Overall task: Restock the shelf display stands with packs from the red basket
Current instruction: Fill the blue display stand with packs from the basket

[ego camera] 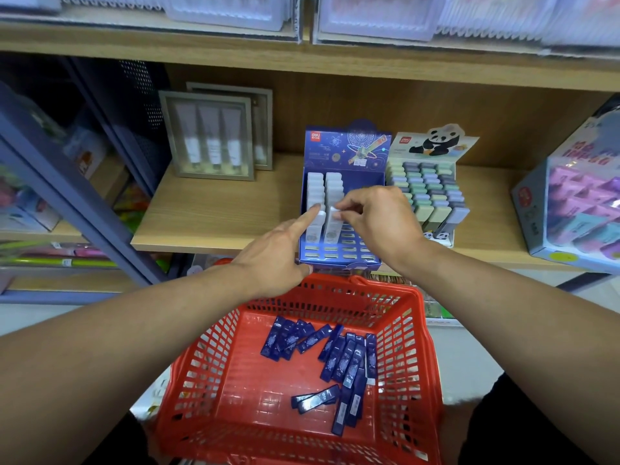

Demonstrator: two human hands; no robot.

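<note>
A red basket [407, 333] fills the lower middle of the frame, and a scatter of dark blue packs [339, 359] lies on its floor, mostly toward the right side. Just above the basket's far rim, at the front edge of a wooden shelf [214, 209], stands a blue display stand [345, 152] with two rows of white packs [317, 191] in its left slots — the slots to the right and front show bare.

The left hand [275, 256] reaches in from the lower left with the forefinger stretched out straight, its tip touching the top of the front white pack in the left row; the other fingers are curled under and grip nothing. The right hand [375, 216] comes in from the lower right and pinches the top of a white pack [333, 226] at the front of the second row between thumb and fingers.

Touching the blue stand on its right is a panda display stand [439, 142] packed with pastel green, grey and lilac packs. At the middle left of the shelf stand framed boxes of tubes [209, 135], and at the far right a pale blue box [577, 199].
</note>
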